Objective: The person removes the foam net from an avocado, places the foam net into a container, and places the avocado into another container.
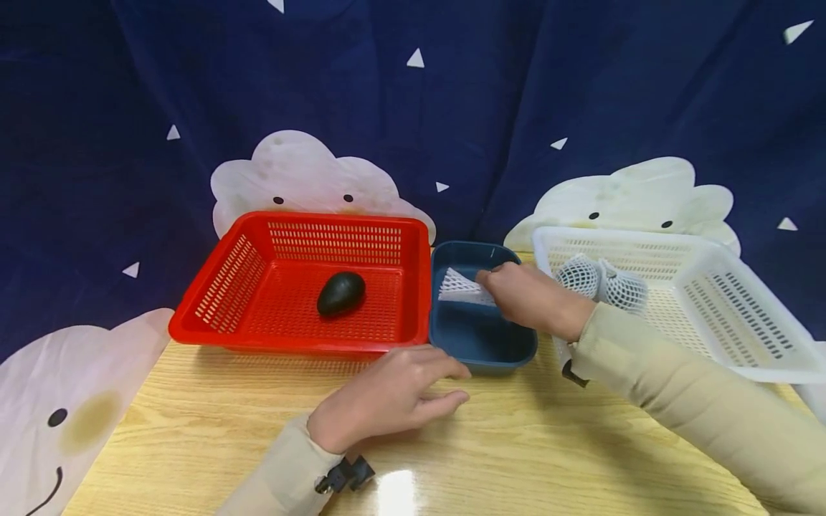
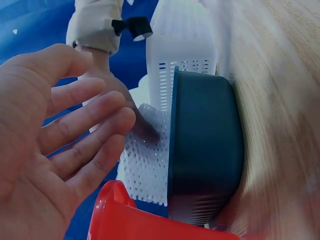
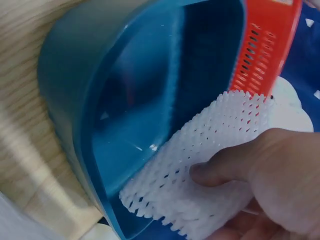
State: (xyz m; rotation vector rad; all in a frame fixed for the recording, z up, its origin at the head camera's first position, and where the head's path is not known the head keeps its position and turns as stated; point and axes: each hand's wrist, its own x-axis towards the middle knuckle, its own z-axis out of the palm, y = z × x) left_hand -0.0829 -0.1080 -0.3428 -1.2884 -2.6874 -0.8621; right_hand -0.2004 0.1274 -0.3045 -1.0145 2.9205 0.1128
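Observation:
My right hand (image 1: 521,292) pinches a white foam net sleeve (image 1: 459,288) over the blue bin (image 1: 480,355). In the right wrist view the sleeve (image 3: 200,150) looks flattened, with the thumb pressed on its face. My left hand (image 1: 399,390) hovers before the red basket's near rim, holding nothing. Its fingers are spread and relaxed in the left wrist view, beside the blue bin's outer wall (image 2: 207,135). A dark avocado-shaped fruit (image 1: 342,294) lies alone in the red basket (image 1: 258,337).
To the right stands a white basket (image 1: 742,358) holding two round things in white foam nets (image 1: 603,281). The three containers stand side by side on a wooden table (image 1: 516,459). Behind them hangs a dark blue curtain (image 1: 464,107) with white clouds.

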